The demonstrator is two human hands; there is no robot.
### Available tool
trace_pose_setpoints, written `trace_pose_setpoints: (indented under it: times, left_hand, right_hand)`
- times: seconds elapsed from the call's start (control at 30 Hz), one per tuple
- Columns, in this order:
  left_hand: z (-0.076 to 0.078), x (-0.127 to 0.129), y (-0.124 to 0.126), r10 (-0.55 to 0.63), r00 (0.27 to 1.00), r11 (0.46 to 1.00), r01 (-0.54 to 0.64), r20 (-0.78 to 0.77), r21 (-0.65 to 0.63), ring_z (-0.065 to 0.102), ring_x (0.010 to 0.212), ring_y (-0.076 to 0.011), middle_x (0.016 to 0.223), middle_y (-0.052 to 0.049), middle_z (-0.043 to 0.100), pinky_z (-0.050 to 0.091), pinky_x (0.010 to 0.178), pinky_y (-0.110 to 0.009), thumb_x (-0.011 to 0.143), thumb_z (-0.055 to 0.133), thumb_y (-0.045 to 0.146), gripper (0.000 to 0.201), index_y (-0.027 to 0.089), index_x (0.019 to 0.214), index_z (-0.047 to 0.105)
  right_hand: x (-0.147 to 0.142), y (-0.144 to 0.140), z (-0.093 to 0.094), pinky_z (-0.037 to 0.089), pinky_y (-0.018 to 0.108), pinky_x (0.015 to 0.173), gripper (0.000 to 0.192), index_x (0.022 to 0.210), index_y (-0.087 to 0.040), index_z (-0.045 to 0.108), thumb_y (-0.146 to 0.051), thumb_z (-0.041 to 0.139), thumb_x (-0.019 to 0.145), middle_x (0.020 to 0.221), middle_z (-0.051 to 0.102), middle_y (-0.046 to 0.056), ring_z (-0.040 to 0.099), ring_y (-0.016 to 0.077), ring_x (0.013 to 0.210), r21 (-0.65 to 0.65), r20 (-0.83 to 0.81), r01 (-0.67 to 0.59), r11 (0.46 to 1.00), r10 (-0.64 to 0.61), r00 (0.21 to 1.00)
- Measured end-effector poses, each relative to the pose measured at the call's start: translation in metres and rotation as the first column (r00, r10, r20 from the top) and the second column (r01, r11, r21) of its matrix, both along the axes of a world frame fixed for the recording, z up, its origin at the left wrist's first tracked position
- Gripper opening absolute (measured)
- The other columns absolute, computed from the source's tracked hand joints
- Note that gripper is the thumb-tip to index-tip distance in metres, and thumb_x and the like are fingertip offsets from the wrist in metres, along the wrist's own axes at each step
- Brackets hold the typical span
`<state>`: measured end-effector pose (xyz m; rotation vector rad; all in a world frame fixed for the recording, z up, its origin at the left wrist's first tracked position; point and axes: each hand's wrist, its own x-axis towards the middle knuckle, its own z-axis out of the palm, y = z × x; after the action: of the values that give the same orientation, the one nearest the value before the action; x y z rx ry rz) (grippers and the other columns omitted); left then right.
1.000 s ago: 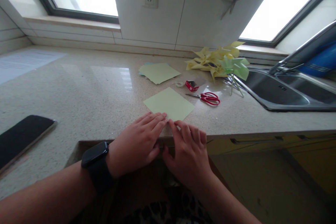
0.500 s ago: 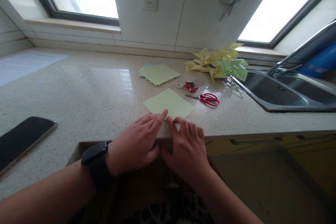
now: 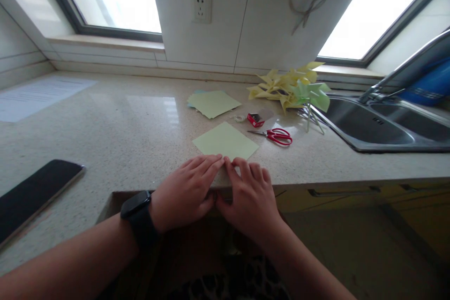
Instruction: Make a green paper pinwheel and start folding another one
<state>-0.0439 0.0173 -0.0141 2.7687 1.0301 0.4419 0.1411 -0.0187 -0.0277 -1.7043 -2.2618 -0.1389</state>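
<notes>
- Since the earlier frames the view has been tipped a little lower; both hands have stayed pressed at the near corner of the pale green paper square (image 3: 225, 140)
- The left hand (image 3: 186, 191) and right hand (image 3: 250, 192) are laid flat with fingers extended, nothing gripped
- The sheet lies near the countertop (image 3: 116, 126) edge, and a fold or crease seems to be started; careful corner alignment would be called for
- No writing can be read on the small red box (image 3: 255, 119) or the scissors (image 3: 277, 135)

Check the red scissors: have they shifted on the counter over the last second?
No. The red scissors keep their spot between the green paper square and the sink; only the camera tilted.
</notes>
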Motion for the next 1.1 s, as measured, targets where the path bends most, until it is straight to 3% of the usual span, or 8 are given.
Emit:
trace_pose_setpoints:
  times: [0.23,0.37,0.7,0.87,1.1]
  left_hand:
    - [-0.005,0.018,-0.011,0.022,1.0,0.999,-0.022,0.007,0.044,0.048,0.133,-0.0276,0.147,-0.014,0.052,0.039,0.116,-0.045,0.087,0.06,0.019,0.059,0.01,0.144,0.045]
    - [-0.012,0.032,-0.023,0.097,0.995,0.988,-0.099,0.02,0.12,0.052,0.127,-0.0269,0.141,-0.013,0.057,0.044,0.111,-0.043,0.09,0.057,0.017,0.05,0.009,0.139,0.05]
    - [-0.019,0.058,-0.036,0.264,0.958,0.86,-0.181,-0.112,0.476,0.058,0.114,-0.0302,0.122,-0.016,0.066,0.049,0.103,-0.044,0.092,0.055,0.018,0.04,0.002,0.128,0.061]
    - [-0.021,0.076,-0.056,0.386,0.914,0.83,-0.285,-0.123,0.48,0.057,0.115,-0.0307,0.128,-0.019,0.063,0.05,0.102,-0.043,0.092,0.053,0.011,0.045,-0.003,0.135,0.054]
    - [-0.029,0.098,-0.072,0.538,0.841,0.774,-0.52,0.056,0.361,0.053,0.125,-0.0308,0.135,-0.015,0.06,0.046,0.11,-0.048,0.094,0.052,0.015,0.045,0.006,0.138,0.054]
  right_hand:
    - [0.027,-0.01,-0.004,0.037,0.05,0.095,0.065,0.146,-0.019,0.046,-0.034,0.062,0.085,0.127,0.061,0.01,0.049,0.0322,0.107,0.045,-0.045,-0.065,0.997,0.067,0.997]
    - [0.046,-0.017,-0.007,0.038,0.048,0.094,0.047,0.135,-0.02,0.056,-0.029,0.058,0.089,0.125,0.065,0.007,0.05,0.0303,0.105,0.071,-0.09,-0.096,0.993,0.102,0.991]
    - [0.057,-0.015,-0.015,0.036,0.05,0.092,0.044,0.135,-0.024,0.059,-0.028,0.057,0.091,0.127,0.064,0.007,0.053,0.0302,0.106,0.111,-0.115,-0.112,0.988,0.125,0.986]
    - [0.059,-0.013,-0.016,0.036,0.05,0.093,0.045,0.136,-0.025,0.058,-0.028,0.056,0.091,0.128,0.064,0.007,0.052,0.0303,0.106,0.113,-0.129,-0.132,0.985,0.146,0.981]
    - [0.064,-0.01,-0.018,0.036,0.048,0.092,0.045,0.136,-0.024,0.059,-0.026,0.056,0.092,0.128,0.065,0.006,0.052,0.0293,0.105,0.12,-0.123,-0.165,0.979,0.18,0.976]
